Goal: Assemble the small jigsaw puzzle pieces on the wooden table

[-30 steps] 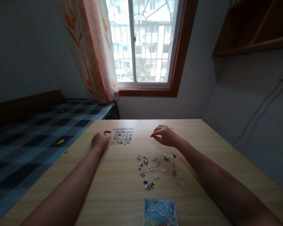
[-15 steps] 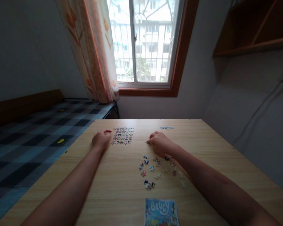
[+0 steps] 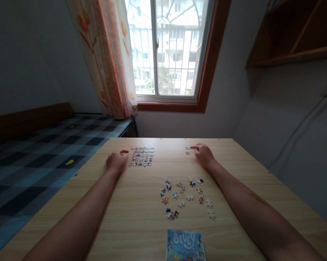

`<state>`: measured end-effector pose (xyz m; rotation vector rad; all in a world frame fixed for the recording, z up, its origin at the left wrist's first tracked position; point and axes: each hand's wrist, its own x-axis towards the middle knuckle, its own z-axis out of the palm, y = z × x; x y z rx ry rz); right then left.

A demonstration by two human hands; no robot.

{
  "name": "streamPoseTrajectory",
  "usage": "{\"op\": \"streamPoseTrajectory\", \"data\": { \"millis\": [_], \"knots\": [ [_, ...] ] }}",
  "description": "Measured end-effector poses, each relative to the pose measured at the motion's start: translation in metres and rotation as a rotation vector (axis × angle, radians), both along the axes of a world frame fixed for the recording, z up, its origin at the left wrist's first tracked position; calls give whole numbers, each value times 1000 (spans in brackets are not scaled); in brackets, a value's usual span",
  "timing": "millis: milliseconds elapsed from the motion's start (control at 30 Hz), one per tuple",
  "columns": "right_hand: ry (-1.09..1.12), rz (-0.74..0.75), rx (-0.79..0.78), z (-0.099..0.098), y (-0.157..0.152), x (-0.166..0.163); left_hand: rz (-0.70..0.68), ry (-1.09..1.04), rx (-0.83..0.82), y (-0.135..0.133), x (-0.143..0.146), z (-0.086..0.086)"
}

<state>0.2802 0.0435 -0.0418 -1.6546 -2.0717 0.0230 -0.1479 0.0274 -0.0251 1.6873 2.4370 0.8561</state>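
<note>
Right of the frame's middle, near the table's far edge, our right hand [image 3: 203,155] is close to a puzzle row [image 3: 189,148]. The row runs side to side, left of our fingertips; one piece [image 3: 187,153] lies just below. Our left hand [image 3: 118,160] is well apart. Our right hand may hide the row's end. We can't tell if either hand's fingers pinch anything.

The lower edge of view cropped the blue packet [image 3: 185,245], and the right hand [image 3: 203,153] partly hid the far puzzle row [image 3: 188,148].
</note>
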Motion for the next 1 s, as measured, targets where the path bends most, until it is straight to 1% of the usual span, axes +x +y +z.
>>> {"op": "streamPoseTrajectory", "data": {
  "millis": [67, 233, 367, 667, 867, 1000],
  "knots": [
    [15, 19, 12, -2, 0, 3, -6, 3, -3, 0, 0, 0],
    [0, 95, -29, -11, -2, 0, -6, 11, -3, 1, -2, -2],
    [-17, 76, -33, -15, -3, -5, -5, 14, -3, 2, -2, -2],
    [-22, 32, -23, -17, -2, -7, -6, 17, -16, 3, -2, -3],
    [22, 40, -23, -20, 0, -7, -7, 18, -28, 1, -1, -1],
    [91, 37, -8, -22, 1, -4, 0, 17, -27, 3, -2, -2]
  ]
}}
